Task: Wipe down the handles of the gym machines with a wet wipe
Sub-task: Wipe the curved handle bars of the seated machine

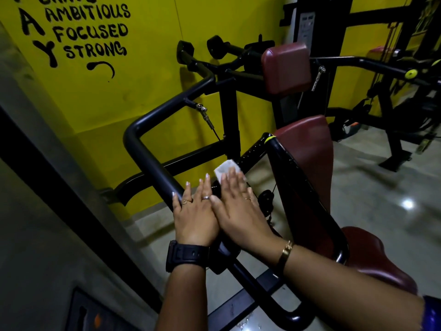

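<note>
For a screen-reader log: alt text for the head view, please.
A left hand and right hand lie flat side by side on a black handle, the right pressing a white wet wipe under straight fingers. Maroon pads stand to the right, a yellow wall behind.

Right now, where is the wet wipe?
In the head view the wet wipe is mid-frame, under the straight fingers of the right hand, against a black bar, just right of the left hand.

Presses white wet wipe (225, 167) under straight fingers of right hand (238, 211). Rests left hand (194, 216) flat on black handle (152, 161), just beside, touching right thumb. Behind, maroon pad (307, 144) and yellow wall (119, 103) with lettering.
</note>
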